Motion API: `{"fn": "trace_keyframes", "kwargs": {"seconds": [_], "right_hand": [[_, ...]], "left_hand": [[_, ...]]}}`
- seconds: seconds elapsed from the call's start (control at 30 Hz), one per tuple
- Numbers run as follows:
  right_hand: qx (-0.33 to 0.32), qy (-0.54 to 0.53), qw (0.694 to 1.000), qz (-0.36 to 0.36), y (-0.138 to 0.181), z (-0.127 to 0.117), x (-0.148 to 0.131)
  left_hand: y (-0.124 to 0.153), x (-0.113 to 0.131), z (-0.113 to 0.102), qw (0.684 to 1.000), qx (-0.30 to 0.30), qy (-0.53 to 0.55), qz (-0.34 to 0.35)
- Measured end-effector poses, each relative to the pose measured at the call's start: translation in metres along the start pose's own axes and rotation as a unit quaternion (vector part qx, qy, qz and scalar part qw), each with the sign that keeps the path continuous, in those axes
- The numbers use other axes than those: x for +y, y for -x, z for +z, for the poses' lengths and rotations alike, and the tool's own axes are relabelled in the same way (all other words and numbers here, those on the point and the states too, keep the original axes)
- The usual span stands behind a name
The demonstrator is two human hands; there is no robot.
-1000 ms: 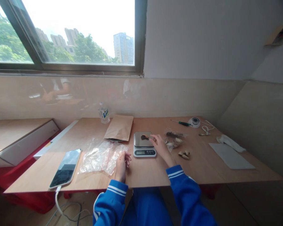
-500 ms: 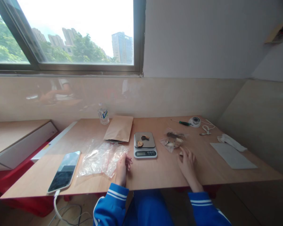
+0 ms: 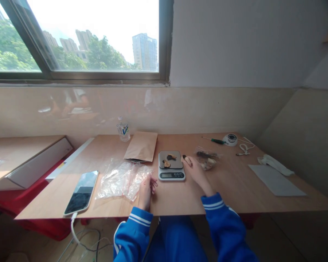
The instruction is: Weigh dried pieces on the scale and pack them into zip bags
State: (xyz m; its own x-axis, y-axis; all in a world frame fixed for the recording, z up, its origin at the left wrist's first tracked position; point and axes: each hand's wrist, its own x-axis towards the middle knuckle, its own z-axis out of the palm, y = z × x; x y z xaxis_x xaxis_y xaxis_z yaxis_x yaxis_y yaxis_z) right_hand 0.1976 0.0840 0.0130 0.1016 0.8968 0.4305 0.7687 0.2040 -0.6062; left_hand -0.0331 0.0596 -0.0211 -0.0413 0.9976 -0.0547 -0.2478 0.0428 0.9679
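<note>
My right hand [image 3: 194, 169] is at the right edge of the kitchen scale [image 3: 171, 175], its fingers pinched on a small dark-and-tan dried piece that looks like mushroom [image 3: 184, 157]. On the scale's metal plate lie two similar dried pieces, a curved dark one [image 3: 171, 157] and a tan one [image 3: 166, 164]. The display's figures are too small to read. My left hand [image 3: 147, 188] rests at the scale's front left, fingers loosely curled and apart, holding nothing. It is beside clear plastic bags [image 3: 117, 180]. Behind my right hand lies a clear bag of dried pieces [image 3: 207, 160], partly covered.
A brown paper pouch [image 3: 142, 146] and a plastic bottle [image 3: 123, 131] stand or lie at the back. A phone [image 3: 82, 193] with a cable is at left. To the right are a screwdriver [image 3: 217, 141], a white round device [image 3: 231, 139] and a white sheet [image 3: 276, 181].
My right hand has moved left from beside the bag of dried pieces to the scale's edge, carrying the dried piece. My left hand stays about where it was; the view has shifted slightly.
</note>
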Motion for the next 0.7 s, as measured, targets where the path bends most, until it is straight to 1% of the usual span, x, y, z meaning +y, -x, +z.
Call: {"fn": "trace_keyframes", "kwargs": {"seconds": [0.07, 0.13, 0.2, 0.27, 0.33, 0.37, 0.4, 0.47, 0.53, 0.6, 0.7], "right_hand": [[0.004, 0.004, 1.000, 0.002, -0.011, 0.011, -0.003], [0.012, 0.044, 0.999, 0.010, 0.001, 0.015, 0.013], [0.031, 0.075, 0.996, 0.020, 0.031, 0.012, 0.041], [0.053, 0.095, 0.994, 0.028, 0.070, 0.003, 0.070], [0.076, 0.120, 0.989, 0.034, 0.104, -0.009, 0.089], [0.077, 0.132, 0.988, 0.037, 0.116, -0.014, 0.094], [0.077, 0.143, 0.986, 0.038, 0.124, -0.019, 0.095], [0.073, 0.169, 0.982, 0.040, 0.130, -0.024, 0.090], [0.074, 0.202, 0.975, 0.047, 0.127, -0.025, 0.080], [0.075, 0.233, 0.968, 0.058, 0.122, -0.024, 0.070], [0.070, 0.251, 0.963, 0.068, 0.121, -0.024, 0.063]], "left_hand": [[0.000, 0.000, -0.001, 1.000, 0.000, -0.006, 0.000], [-0.002, -0.002, -0.003, 1.000, 0.014, -0.016, 0.004], [-0.004, -0.004, -0.005, 0.998, 0.032, -0.042, 0.025], [-0.005, -0.004, -0.005, 0.993, 0.036, -0.091, 0.063], [-0.004, -0.002, -0.002, 0.981, 0.011, -0.158, 0.113], [-0.002, -0.001, 0.000, 0.970, -0.009, -0.197, 0.145], [-0.001, 0.000, 0.003, 0.954, -0.034, -0.239, 0.178], [0.003, 0.002, 0.011, 0.911, -0.086, -0.326, 0.238], [0.004, 0.002, 0.021, 0.869, -0.115, -0.406, 0.258], [0.001, 0.002, 0.032, 0.844, -0.114, -0.461, 0.249], [-0.006, 0.003, 0.047, 0.829, -0.096, -0.496, 0.240]]}}
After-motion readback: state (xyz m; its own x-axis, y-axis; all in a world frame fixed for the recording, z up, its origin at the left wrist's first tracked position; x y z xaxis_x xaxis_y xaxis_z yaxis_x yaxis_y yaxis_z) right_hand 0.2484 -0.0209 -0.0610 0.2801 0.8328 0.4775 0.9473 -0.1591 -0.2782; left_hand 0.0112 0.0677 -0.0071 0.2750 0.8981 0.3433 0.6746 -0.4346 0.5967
